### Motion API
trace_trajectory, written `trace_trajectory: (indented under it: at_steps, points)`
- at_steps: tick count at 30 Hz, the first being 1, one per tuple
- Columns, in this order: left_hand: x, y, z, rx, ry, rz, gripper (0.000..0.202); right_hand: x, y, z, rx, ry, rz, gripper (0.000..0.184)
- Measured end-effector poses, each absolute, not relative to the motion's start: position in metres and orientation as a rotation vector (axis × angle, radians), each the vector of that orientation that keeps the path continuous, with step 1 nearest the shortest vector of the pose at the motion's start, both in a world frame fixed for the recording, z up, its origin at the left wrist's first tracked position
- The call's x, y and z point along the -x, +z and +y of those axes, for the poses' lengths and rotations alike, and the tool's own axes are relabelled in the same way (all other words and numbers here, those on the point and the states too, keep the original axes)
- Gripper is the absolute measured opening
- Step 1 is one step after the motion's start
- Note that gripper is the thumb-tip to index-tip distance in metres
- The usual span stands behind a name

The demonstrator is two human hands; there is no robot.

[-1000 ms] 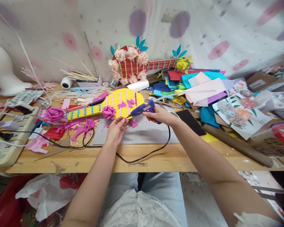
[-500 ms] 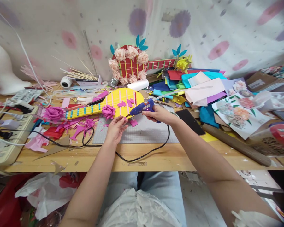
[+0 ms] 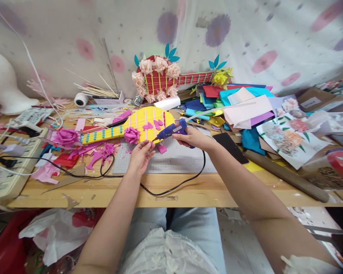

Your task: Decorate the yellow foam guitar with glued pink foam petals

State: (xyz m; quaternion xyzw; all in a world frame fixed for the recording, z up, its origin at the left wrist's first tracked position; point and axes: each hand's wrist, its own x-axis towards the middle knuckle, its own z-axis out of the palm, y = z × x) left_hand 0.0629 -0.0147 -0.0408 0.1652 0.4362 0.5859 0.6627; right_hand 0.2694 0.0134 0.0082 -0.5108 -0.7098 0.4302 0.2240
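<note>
My right hand (image 3: 193, 137) is wrapped round a blue hot glue gun (image 3: 170, 131), its nozzle pointing left. At the nozzle tip, the fingers of my left hand (image 3: 141, 154) pinch a small pink paper piece (image 3: 152, 144), mostly hidden by the fingertips. Just behind them lies a yellow paper guitar (image 3: 148, 114) with pink strings, blue frets and several pink petals on its body. One pink paper rose (image 3: 132, 135) sits at its lower edge, another rose (image 3: 65, 137) at the neck's end. A pink paper square (image 3: 162, 149) lies on the grey cutting mat (image 3: 177, 161).
A red paper guitar (image 3: 157, 82) with pale roses leans at the back. Coloured paper sheets (image 3: 248, 108) pile up right of it. A black phone-like slab (image 3: 231, 147) and a wooden stick (image 3: 286, 177) lie right. The black cord (image 3: 171, 192) loops along the front; a power strip (image 3: 15, 167) stands left.
Almost nothing differs. The whole view has shifted very slightly, while both hands keep the glue gun's nozzle at the small pink piece.
</note>
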Motion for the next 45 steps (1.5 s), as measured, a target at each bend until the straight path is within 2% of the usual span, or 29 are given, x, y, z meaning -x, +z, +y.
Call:
trace_trajectory:
  at_steps: [20,27,33,39,45]
  points:
    - [-0.057,-0.032,-0.015,-0.354,1.310,0.962,0.012,-0.287,0.009,0.013,1.504,1.127,-1.858,0.043]
    - [-0.036,-0.023,-0.005,-0.473,1.426,1.000,0.013,-0.315,-0.030,0.023,1.523,0.941,-1.287,0.031]
    - [-0.022,-0.013,0.007,-0.601,1.490,1.079,0.014,-0.313,-0.067,0.034,1.785,0.867,-1.222,0.025]
    - [-0.020,-0.001,0.015,-0.886,1.499,1.174,0.024,-0.302,-0.075,0.052,1.888,0.460,-1.450,0.033]
    - [-0.015,-0.008,0.023,-1.323,1.345,1.250,0.048,-0.298,-0.085,0.050,1.887,0.344,-1.601,0.034]
